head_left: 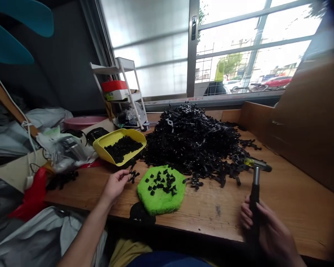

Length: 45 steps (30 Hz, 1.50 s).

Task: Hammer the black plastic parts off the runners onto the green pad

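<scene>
My left hand (117, 184) pinches a small black branched part (134, 175) above the wooden table, just left of a green fuzzy mat (161, 204). Several small black cone-like pieces (159, 177) lie on the mat. On the right, my right hand (260, 218) is wrapped round the dark handle of a hammer (256, 178), held upright with its head at the top; one end of the head is yellow, the other dark. Behind the mat rises a large heap of black parts (194, 137). A yellow scoop-shaped tray (102, 144) with small black pieces stands behind my left hand.
A white shelf rack (128, 65) holds a red and white box by the window. Plastic bags (68, 148), a red bag (35, 200) and a pink basin (85, 121) are at the left. A cardboard panel (311, 111) borders the table's right side. Outside stands a person (219, 74).
</scene>
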{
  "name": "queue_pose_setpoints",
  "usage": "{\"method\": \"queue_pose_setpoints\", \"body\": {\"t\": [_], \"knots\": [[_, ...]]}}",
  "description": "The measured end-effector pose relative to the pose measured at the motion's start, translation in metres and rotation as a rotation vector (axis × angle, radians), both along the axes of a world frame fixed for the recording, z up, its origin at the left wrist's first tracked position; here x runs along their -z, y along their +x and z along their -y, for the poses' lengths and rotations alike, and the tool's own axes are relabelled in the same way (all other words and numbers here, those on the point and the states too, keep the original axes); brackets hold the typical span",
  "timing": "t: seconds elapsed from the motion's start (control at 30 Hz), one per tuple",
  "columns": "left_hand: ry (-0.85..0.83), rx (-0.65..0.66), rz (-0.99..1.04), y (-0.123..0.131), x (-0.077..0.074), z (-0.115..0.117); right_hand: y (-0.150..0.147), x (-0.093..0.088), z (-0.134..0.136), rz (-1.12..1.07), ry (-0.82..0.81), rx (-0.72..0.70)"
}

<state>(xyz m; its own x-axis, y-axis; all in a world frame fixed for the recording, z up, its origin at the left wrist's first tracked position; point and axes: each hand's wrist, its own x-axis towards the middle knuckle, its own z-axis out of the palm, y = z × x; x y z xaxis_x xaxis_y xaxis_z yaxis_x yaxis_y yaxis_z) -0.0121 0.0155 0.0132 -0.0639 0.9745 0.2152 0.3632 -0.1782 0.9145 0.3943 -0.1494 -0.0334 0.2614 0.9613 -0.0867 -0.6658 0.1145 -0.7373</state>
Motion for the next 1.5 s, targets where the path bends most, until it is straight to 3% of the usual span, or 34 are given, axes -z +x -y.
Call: {"method": "queue_pose_setpoints", "body": {"t": [0.1, 0.17, 0.3, 0.43, 0.57, 0.83, 1.0, 1.2, 1.5], "knots": [[-0.016, 0.04, -0.283, -0.013, 0.021, 0.011, -0.002, -0.001, -0.001, 0.012, -0.019, 0.011], [0.0, 0.067, -0.431, -0.011, 0.026, 0.016, -0.003, -0.002, -0.001, 0.023, -0.031, 0.026], [0.047, 0.109, -0.628, -0.002, 0.014, 0.02, -0.006, -0.006, -0.001, 0.039, -0.043, 0.036], [-0.029, 0.179, -0.685, 0.002, -0.001, 0.014, -0.008, -0.009, -0.001, 0.035, -0.04, 0.016], [-0.08, 0.215, -0.533, -0.002, -0.001, 0.005, -0.008, -0.009, -0.001, 0.034, -0.026, 0.011], [-0.302, 0.009, 0.241, -0.009, 0.013, 0.035, -0.007, -0.008, -0.001, 0.027, -0.01, 0.0], [-0.349, 0.096, 0.499, 0.008, 0.009, 0.048, -0.007, -0.008, -0.001, 0.036, -0.018, 0.002], [-0.463, 0.186, 0.617, 0.035, 0.009, 0.048, -0.008, -0.008, 0.0, 0.053, -0.012, -0.007], [-0.506, 0.232, 0.557, 0.045, 0.008, 0.05, -0.007, -0.008, 0.0, 0.06, -0.007, -0.01]]}}
